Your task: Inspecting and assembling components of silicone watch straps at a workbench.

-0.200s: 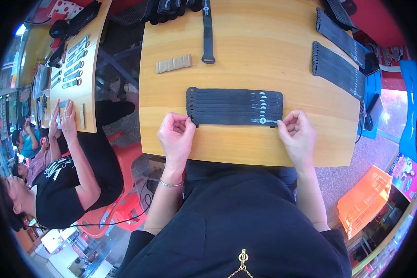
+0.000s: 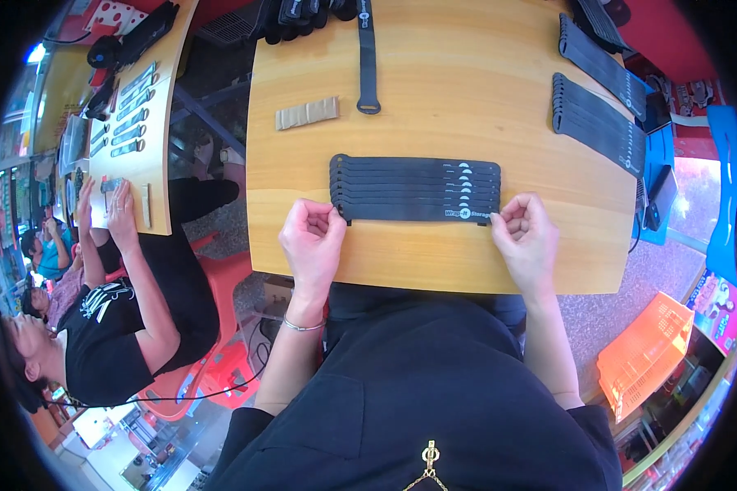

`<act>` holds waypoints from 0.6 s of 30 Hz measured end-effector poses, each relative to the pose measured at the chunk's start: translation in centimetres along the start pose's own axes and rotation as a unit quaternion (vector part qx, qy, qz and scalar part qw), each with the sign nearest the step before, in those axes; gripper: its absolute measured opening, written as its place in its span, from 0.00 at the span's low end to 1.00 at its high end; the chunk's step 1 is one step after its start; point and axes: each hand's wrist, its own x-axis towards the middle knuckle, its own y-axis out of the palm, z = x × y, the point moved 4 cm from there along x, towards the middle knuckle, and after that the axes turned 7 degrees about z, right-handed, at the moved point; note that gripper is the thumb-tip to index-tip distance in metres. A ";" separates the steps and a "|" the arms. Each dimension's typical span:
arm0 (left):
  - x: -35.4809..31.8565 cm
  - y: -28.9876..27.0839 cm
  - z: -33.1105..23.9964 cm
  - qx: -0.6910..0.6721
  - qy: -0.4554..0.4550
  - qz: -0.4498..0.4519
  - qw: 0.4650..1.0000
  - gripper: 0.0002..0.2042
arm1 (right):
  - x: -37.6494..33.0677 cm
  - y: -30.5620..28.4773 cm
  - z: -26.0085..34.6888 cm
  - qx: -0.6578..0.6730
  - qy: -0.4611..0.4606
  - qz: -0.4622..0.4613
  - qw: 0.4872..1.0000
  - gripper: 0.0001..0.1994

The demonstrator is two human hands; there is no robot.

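Observation:
A row of overlapping black storage straps (image 2: 415, 182) lies flat on the table before me, each strap a little lower than the one behind it, with white print near the right end. My left hand (image 2: 312, 237) pinches the left end of the nearest strap between thumb and fingers. At its right end, my right hand (image 2: 526, 237) closes the same way on the corner. The exact grip on each corner is partly hidden by the fingertips.
A tan folded strip (image 2: 307, 113) and a single strap (image 2: 368, 74) with a loop lie farther back. Fanned strap stacks (image 2: 598, 123) rest at the far right, dark bundles (image 2: 299, 18) at the back left. A co-worker's hands (image 2: 121, 217) are over the left table. An orange basket (image 2: 645, 356) stands right.
My hands and the row of straps look unmoved. The co-worker's hands have spread apart over the small dark item on the left table.

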 end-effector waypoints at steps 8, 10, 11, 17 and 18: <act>0.0 0.0 0.0 0.005 0.003 0.000 1.000 0.04 | 0.1 0.0 0.2 -0.007 0.004 0.000 1.000 0.09; 0.0 0.0 0.0 0.005 0.005 -0.001 1.000 0.04 | 0.1 0.0 0.2 -0.009 0.005 0.000 1.000 0.09; 0.0 0.0 0.0 0.005 0.005 -0.001 1.000 0.04 | 0.1 0.0 0.3 -0.010 0.005 0.000 1.000 0.09; 0.0 0.0 0.1 0.012 0.008 -0.002 1.000 0.04 | 0.1 0.1 0.3 -0.008 -0.001 -0.005 1.000 0.10; 0.0 0.0 0.0 0.010 0.008 -0.002 1.000 0.04 | 0.1 0.1 0.3 -0.008 -0.001 -0.005 1.000 0.10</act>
